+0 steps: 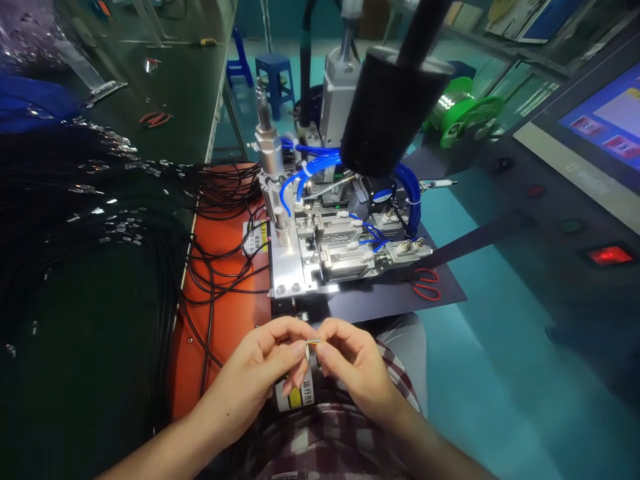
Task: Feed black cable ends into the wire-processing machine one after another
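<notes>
A small shiny metal connector piece (313, 341) with a touch of orange shows between my fingertips, low in the middle of the view; its exact kind is too small to tell. My left hand (270, 360) pinches it from the left with thumb and forefinger. From the right, my right hand (353, 357) pinches its other end. Both hands are in front of the metal machine (293, 260), which has cylinders, clamps and blue air tubes (325, 160).
Black cables (215, 267) lie across the orange surface (225, 320) and a dark table at left. Red-handled pliers (156, 119) lie on that table; red-handled scissors (427, 285) are by the machine. A green wire spool (457, 110) and a control screen (605, 127) stand right.
</notes>
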Tool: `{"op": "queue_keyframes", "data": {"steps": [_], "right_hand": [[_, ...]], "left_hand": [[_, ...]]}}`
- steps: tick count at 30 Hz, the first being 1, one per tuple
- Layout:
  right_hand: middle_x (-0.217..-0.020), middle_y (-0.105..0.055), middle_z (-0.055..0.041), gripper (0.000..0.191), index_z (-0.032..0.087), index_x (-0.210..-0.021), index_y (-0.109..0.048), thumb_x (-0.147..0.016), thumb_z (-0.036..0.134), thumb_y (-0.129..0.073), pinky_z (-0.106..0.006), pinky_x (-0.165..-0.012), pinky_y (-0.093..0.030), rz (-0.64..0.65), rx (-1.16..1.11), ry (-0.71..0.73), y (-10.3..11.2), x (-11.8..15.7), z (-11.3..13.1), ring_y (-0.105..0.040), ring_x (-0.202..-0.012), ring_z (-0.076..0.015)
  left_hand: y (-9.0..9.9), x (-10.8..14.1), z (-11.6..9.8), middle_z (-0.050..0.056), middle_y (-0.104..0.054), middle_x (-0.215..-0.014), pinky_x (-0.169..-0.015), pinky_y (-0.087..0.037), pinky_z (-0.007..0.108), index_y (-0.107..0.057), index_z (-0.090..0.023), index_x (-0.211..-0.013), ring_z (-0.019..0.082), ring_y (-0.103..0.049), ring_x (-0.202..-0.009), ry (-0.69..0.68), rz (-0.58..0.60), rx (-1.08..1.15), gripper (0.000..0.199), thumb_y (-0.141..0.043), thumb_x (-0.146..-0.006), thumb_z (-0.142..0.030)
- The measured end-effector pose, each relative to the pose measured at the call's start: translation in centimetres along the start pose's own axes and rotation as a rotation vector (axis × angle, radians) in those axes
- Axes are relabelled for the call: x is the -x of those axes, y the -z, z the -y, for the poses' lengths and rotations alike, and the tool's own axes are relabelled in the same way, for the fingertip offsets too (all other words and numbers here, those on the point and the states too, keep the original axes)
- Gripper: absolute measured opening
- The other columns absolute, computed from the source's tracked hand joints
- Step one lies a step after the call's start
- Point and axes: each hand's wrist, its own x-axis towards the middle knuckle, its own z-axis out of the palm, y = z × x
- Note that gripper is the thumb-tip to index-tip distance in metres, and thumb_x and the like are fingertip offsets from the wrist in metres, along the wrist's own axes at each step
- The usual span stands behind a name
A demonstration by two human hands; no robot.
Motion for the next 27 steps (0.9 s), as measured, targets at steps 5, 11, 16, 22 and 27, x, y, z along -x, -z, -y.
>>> {"op": "queue_keyframes", "data": {"steps": [5,11,16,22,27], "right_hand": [[-0.064,-0.046,0.0043,0.013,0.017,-0.073,-0.055,-0.084,0.022,-0.058,-0.023,-0.054,-0.035,-0.029,0.097,0.048,0.0,0.0,0.4,-0.041,-0.056,-0.0086],[-0.064,-0.052,0.0017,0.017,0.017,-0.07,-0.055,-0.085,0.024,-0.056,-0.024,-0.056,-0.038,-0.125,0.2,-0.041,-1.8,0.7,0.7,-0.045,-0.058,-0.0113],[-0.067,-0.056,0.0001,0.016,0.017,-0.071,-0.053,-0.086,0.024,-0.053,-0.025,-0.06,-0.042,-0.203,0.226,-0.029,-3.0,1.0,-0.2,-0.051,-0.062,-0.0131],[-0.069,-0.055,0.0006,0.013,0.018,-0.072,-0.054,-0.085,0.019,-0.053,-0.025,-0.061,-0.042,-0.21,0.361,0.045,-2.8,0.9,-0.9,-0.051,-0.064,-0.0129],[-0.07,-0.055,0.0002,0.014,0.018,-0.071,-0.055,-0.084,0.017,-0.053,-0.025,-0.061,-0.042,-0.216,0.429,0.125,-2.8,0.8,-0.8,-0.05,-0.063,-0.0127]], "left_hand": [[0.0,-0.2,0.0,-0.006,-0.045,-0.049,-0.044,-0.026,0.016,-0.06,-0.014,-0.081,0.004,-0.034,-0.045,0.061,-0.024,0.062,0.014,-0.063,-0.082,-0.028],[0.0,-0.1,1.1,-0.006,-0.049,-0.05,-0.044,-0.024,0.016,-0.059,-0.016,-0.083,0.005,-0.035,-0.046,-0.029,-0.194,-0.036,0.018,-0.067,-0.079,-0.032],[-0.4,0.0,1.5,-0.007,-0.044,-0.05,-0.044,-0.023,0.015,-0.057,-0.016,-0.08,0.004,-0.031,-0.047,-0.02,-0.254,0.027,0.021,-0.069,-0.077,-0.033],[-0.8,-0.2,1.0,-0.003,-0.054,-0.059,-0.048,-0.03,0.015,-0.056,-0.015,-0.075,0.005,-0.042,-0.052,0.054,-0.253,0.17,0.024,-0.073,-0.072,-0.03],[-0.7,-0.3,1.1,-0.005,-0.05,-0.055,-0.048,-0.031,0.014,-0.057,-0.014,-0.073,0.005,-0.04,-0.051,0.023,-0.284,0.165,0.022,-0.074,-0.071,-0.029]]}}
